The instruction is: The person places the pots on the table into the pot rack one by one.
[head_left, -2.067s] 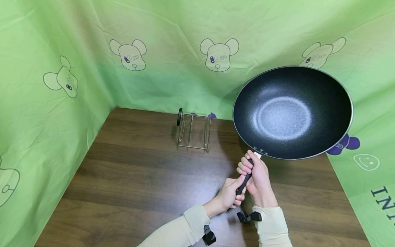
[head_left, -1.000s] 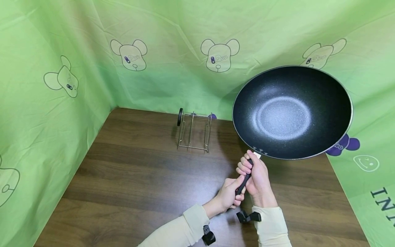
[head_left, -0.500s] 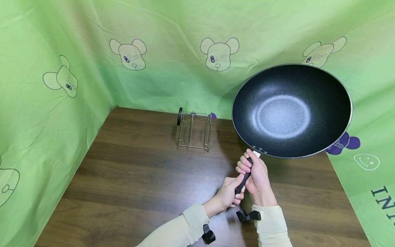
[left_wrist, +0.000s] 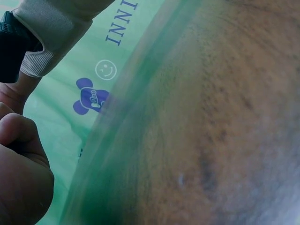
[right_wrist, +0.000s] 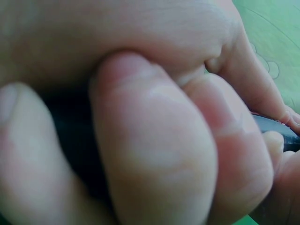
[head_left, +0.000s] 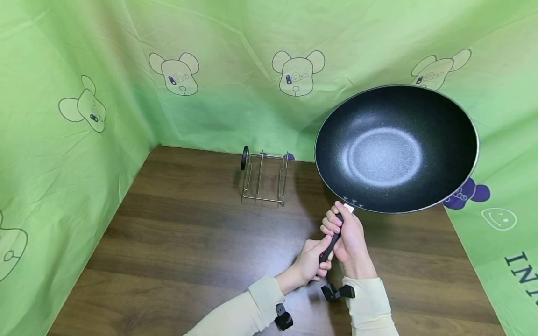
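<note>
A large black wok (head_left: 384, 156) with a pale metal rim is held up over the right back of the table, its speckled inside facing the camera. My right hand (head_left: 350, 235) grips its black handle (head_left: 331, 247) close to the pan. Lower down, my left hand (head_left: 308, 262) holds the handle's end, thumb along the top. In the right wrist view the curled fingers (right_wrist: 154, 145) wrap the dark handle. The left wrist view shows only part of the left hand (left_wrist: 23, 173) at its edge, and the handle is hidden there.
A wire rack (head_left: 264, 179) with a black round disc on its left side stands at the back of the brown wooden table (head_left: 189, 242). Green printed cloth (head_left: 235, 93) hangs behind and on both sides, close to the wok's far rim.
The wok and both hands have risen very slightly in the head view, with a small shift left. Both grips stay as they were, and the rack keeps its place.
</note>
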Action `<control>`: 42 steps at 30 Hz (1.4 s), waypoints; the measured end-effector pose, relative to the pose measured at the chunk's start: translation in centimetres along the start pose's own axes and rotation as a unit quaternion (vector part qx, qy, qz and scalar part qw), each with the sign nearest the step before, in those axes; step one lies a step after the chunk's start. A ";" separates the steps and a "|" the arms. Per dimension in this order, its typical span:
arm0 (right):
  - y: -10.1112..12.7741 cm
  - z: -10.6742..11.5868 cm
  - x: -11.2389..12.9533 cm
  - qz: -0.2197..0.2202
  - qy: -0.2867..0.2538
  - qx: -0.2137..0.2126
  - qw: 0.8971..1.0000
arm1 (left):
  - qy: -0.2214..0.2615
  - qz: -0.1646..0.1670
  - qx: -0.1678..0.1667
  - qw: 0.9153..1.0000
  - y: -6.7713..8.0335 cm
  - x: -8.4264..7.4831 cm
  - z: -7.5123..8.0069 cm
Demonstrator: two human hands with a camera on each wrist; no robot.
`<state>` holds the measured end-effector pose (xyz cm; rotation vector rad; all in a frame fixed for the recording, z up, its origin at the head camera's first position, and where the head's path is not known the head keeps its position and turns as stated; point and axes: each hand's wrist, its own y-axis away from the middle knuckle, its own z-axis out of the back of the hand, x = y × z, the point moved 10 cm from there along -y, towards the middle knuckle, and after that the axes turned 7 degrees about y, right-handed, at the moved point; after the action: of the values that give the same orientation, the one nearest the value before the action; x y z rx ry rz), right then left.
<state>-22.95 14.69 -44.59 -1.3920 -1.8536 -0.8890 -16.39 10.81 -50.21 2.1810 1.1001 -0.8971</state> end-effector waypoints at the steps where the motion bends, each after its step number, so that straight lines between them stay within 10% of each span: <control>1: 0.0 0.0 0.0 0.000 0.000 -0.001 1.000 | -0.001 -0.001 0.001 1.000 0.0 -0.1 0.0; 42: 0.3 -0.7 0.1 0.004 0.002 0.010 1.000 | -0.006 -0.006 0.008 1.000 0.4 -0.3 0.1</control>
<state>-22.62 14.22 -44.12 -1.3852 -1.8475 -0.8661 -16.21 10.36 -49.94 2.1806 1.1054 -0.9257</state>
